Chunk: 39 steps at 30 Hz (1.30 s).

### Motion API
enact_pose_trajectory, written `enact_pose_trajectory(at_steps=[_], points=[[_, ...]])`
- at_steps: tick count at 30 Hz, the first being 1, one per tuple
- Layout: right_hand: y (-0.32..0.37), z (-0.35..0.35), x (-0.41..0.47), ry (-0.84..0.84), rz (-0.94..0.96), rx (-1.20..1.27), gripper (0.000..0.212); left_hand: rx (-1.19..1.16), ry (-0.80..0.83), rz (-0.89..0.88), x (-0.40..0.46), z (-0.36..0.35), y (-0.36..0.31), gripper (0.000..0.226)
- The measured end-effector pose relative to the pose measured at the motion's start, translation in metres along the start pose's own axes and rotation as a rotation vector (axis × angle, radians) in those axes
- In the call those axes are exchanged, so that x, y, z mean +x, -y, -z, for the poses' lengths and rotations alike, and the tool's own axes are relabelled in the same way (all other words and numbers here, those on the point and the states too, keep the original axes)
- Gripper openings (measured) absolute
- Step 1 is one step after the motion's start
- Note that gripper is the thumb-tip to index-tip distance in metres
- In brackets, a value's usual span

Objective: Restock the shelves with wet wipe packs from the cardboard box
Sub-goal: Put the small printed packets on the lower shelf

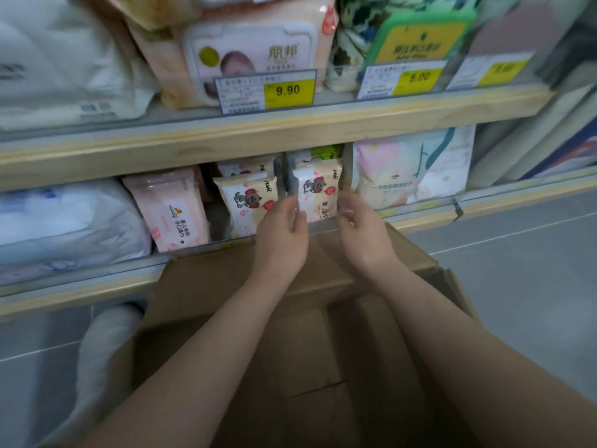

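- Open cardboard box (pixel 290 367) filling the lower frame, its far flap reaching the edge of the lower shelf (pixel 97 282); inside of the box largely hidden behind both forearms.
- Wooden upper shelf (pixel 258 134) running across overhead, carrying a large white bundle (pixel 58 59) at left, a pink baby-wipe pack (pixel 245 50) behind a 9.90 price tag (pixel 266 92), and a green-lidded pack (pixel 416 37) behind a 5.00 tag (pixel 402 80).
- Soft white-and-blue bundle (pixel 64 221) at the left of the lower shelf, a pastel pack (pixel 413 166) at the right.
- Pale pink pack (pixel 171 211) leaning just left of the cream packs.
- Cream wet wipe pack with a cartoon animal (pixel 318 192) upright at the front of its row, more packs behind it; matching pack (pixel 248 202) in the neighbouring row, left of a clear divider.
- Left hand (pixel 282 234) with fingers curled against the pack's left edge, partly covering the neighbouring pack.
- Right hand (pixel 361 227) at the pack's right edge, fingers bent and blurred; actual grasp impossible to tell.
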State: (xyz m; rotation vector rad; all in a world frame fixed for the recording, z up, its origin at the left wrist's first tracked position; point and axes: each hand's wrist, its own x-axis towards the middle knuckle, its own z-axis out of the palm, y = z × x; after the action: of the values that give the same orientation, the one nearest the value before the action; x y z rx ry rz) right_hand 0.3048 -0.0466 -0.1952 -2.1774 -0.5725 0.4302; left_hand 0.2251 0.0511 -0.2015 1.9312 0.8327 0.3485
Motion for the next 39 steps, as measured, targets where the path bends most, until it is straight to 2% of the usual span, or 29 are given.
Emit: enact_pose_trajectory(at_steps=[3, 5, 7, 10, 13, 17, 19, 21, 24, 26, 30, 34, 37, 39], points=[[0.012, -0.008, -0.006, 0.092, -0.005, -0.015, 0.040, -0.041, -0.193, 0.039, -0.011, 0.031, 0.008, 0.023], [0.022, -0.019, -0.003, 0.137, -0.016, -0.022, 0.042, -0.039, -0.244, 0.118, -0.007, 0.049, 0.017, 0.032], [0.033, -0.032, 0.003, 0.176, -0.024, -0.053, 0.043, 0.007, -0.188, 0.215, 0.002, 0.062, 0.026, 0.046], [0.040, -0.055, 0.019, 0.237, -0.039, -0.108, 0.035, 0.083, -0.051, 0.267, 0.021, 0.067, 0.035, 0.061], [0.042, -0.074, 0.037, 0.261, -0.098, -0.166, 0.033, -0.032, 0.051, 0.301, 0.036, 0.061, 0.035, 0.069], [0.041, -0.081, 0.050, 0.218, -0.075, -0.139, 0.037, -0.058, 0.046, 0.198, 0.044, 0.055, 0.038, 0.047], [0.035, -0.082, 0.047, 0.185, -0.048, -0.064, 0.036, -0.082, 0.041, 0.179, 0.044, 0.052, 0.040, 0.045], [0.029, -0.086, 0.044, 0.184, 0.001, -0.002, 0.046, -0.113, 0.004, 0.160, 0.042, 0.049, 0.043, 0.053], [0.030, -0.086, 0.040, 0.158, 0.061, 0.034, 0.074, -0.152, -0.073, 0.130, 0.042, 0.045, 0.046, 0.077], [0.034, -0.082, 0.039, 0.131, 0.112, 0.022, 0.082, -0.164, -0.097, 0.070, 0.043, 0.048, 0.044, 0.083], [0.039, -0.077, 0.047, 0.140, 0.180, 0.010, 0.084, -0.116, -0.069, -0.025, 0.047, 0.049, 0.041, 0.077], [0.038, -0.078, 0.047, 0.142, 0.159, -0.046, 0.076, -0.151, -0.078, 0.004, 0.040, 0.047, 0.046, 0.064], [0.032, -0.077, 0.043, 0.161, 0.134, 0.026, 0.084, -0.174, -0.067, 0.001, 0.033, 0.048, 0.046, 0.078], [0.027, -0.079, 0.043, 0.161, 0.112, 0.083, 0.092, -0.201, -0.072, 0.060, 0.034, 0.048, 0.046, 0.090]])
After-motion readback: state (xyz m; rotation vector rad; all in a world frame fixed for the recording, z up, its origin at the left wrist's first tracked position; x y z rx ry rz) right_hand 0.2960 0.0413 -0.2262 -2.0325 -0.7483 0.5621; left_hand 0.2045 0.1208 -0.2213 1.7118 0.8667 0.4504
